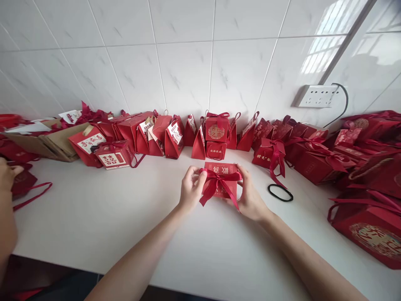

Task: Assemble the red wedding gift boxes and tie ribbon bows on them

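A small red gift box point(219, 170) with gold characters and a red ribbon bow point(217, 183) rests on the white counter point(125, 217) in the middle of the head view. My left hand point(190, 189) pinches the left loop of the bow, fingers closed on the ribbon. My right hand point(249, 193) grips the box's right side and the ribbon there. Both forearms reach in from the lower edge.
Several red gift boxes and bags point(216, 131) line the tiled wall. Larger red boxes point(369, 225) crowd the right side. A black hair band point(280, 192) lies right of my hands. Another person's hand point(8, 175) shows at the left edge. A wall socket point(316, 96) hangs upper right.
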A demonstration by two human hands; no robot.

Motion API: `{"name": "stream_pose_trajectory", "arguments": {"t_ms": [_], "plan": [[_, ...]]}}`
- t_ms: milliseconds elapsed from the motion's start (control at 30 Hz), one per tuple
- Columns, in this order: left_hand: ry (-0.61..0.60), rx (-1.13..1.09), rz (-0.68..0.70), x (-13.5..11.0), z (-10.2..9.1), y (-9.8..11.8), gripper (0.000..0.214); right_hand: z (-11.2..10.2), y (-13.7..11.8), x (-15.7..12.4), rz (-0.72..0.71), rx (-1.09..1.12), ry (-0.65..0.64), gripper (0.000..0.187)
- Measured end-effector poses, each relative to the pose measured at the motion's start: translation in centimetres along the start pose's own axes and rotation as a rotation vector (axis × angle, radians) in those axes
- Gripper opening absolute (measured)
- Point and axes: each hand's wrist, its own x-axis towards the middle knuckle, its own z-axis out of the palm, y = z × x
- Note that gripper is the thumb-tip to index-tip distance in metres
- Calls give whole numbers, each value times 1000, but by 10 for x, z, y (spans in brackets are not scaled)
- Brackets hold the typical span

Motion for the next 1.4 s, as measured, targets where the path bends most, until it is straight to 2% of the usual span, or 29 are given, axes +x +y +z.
{"name": "stream_pose_trajectory", "arguments": {"t_ms": [200, 400, 500, 600, 767, 900, 1067, 1267, 1400], "plan": [[-7, -41, 70, 0, 0, -5, 17, 1, 0, -1, 46, 45, -16, 94], [39, -25, 124, 1, 1, -8, 25, 2, -2, -1, 44, 68, -36, 92], [14, 5, 160, 2, 0, -5, 14, 2, -3, -1, 55, 59, -48, 92], [-22, 2, 178, 3, -3, 1, 15, 2, -3, -1, 46, 45, -47, 93], [-153, -81, 118, 6, -9, 6, 14, 1, -2, 0, 53, 63, -49, 94], [-206, -181, 55, 9, -13, 2, 17, 1, -1, -1, 55, 50, -48, 94], [-232, -267, -33, 13, -14, 3, 23, 0, -1, 0, 47, 31, -43, 93], [-211, -313, -97, 14, -15, 7, 16, -1, -1, 0, 24, 58, -60, 92], [-232, -334, -136, 14, -15, 8, 20, -1, -2, 0, 40, 60, -65, 93]]}}
